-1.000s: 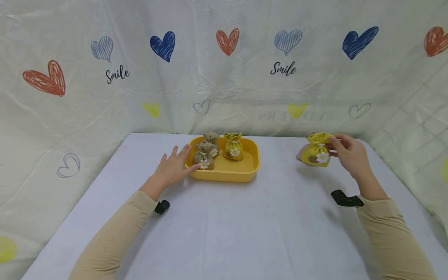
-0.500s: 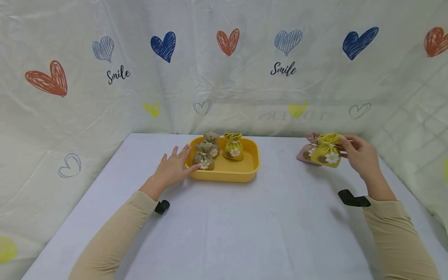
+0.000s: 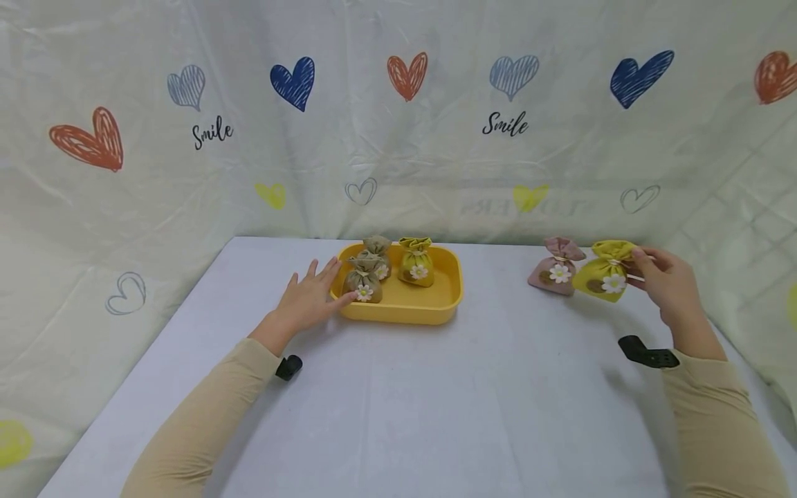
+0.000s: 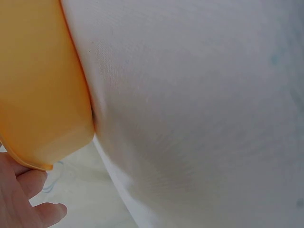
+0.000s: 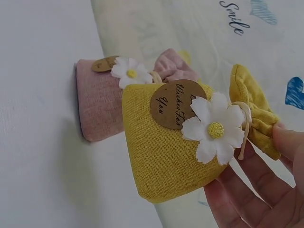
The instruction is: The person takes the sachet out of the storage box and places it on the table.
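My right hand pinches a yellow drawstring pouch by its gathered neck. In the right wrist view the pouch carries a white flower and a round brown tag with writing. Beside it, a pink drawstring pouch stands on the table, partly behind the yellow one in that wrist view. My left hand rests with spread fingers at the left end of a yellow tray; its fingertips touch the rim. Inside the tray are two grey-brown pouches and another yellow pouch.
A white-covered table reaches back to a pale hanging sheet printed with hearts and "Smile". The tray sits near the table's back edge, left of the pink pouch. A dark wrist camera shows at the right wrist.
My right hand has moved right with the yellow pouch, bringing the pink pouch, earlier mostly covered in the head view, into sight. My left hand and the tray stay where they were.
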The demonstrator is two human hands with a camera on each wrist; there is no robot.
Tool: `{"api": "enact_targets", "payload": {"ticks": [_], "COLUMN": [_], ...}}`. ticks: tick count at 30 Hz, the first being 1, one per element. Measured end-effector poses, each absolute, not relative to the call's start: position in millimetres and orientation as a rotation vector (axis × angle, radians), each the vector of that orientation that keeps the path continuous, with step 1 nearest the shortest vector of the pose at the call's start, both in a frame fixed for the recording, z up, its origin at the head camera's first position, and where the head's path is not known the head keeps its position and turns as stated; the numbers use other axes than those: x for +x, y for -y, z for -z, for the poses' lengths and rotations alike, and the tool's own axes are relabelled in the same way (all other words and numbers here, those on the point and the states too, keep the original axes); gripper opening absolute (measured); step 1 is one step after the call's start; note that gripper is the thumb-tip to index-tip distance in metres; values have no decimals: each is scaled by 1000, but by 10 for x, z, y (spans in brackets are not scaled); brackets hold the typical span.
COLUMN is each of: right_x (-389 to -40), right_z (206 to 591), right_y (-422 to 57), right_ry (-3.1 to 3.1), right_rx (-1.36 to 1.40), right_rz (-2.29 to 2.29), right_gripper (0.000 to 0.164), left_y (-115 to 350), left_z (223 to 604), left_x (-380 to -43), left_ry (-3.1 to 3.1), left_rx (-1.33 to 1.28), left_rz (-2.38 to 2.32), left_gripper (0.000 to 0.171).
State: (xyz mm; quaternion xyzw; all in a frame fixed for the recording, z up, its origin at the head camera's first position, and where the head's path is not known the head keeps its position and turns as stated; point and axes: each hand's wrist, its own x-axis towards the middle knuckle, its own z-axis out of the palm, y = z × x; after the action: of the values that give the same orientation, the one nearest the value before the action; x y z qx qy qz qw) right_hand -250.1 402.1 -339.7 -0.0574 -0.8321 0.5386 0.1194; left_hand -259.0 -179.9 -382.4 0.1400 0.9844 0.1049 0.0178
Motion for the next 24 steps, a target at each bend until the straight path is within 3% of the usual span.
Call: {"api": "enact_targets", "payload": {"ticks": [20, 24], "right_x": [-2651, -2699], "right_z": [3567, 3599], "right_y": [-4255, -4287], "right_ry": [2537, 2536], "right_rx": [-320, -351], "right_rz": [-1463, -1467], "right_gripper": [34, 29], "left_y": [1800, 1807], "left_z": [3837, 3850], "left_x": [-2622, -2632], "left_ry": [-3058, -3063], "left_rx": [443, 445], "left_rz": [-314, -310], "left_gripper": [93, 93]}}
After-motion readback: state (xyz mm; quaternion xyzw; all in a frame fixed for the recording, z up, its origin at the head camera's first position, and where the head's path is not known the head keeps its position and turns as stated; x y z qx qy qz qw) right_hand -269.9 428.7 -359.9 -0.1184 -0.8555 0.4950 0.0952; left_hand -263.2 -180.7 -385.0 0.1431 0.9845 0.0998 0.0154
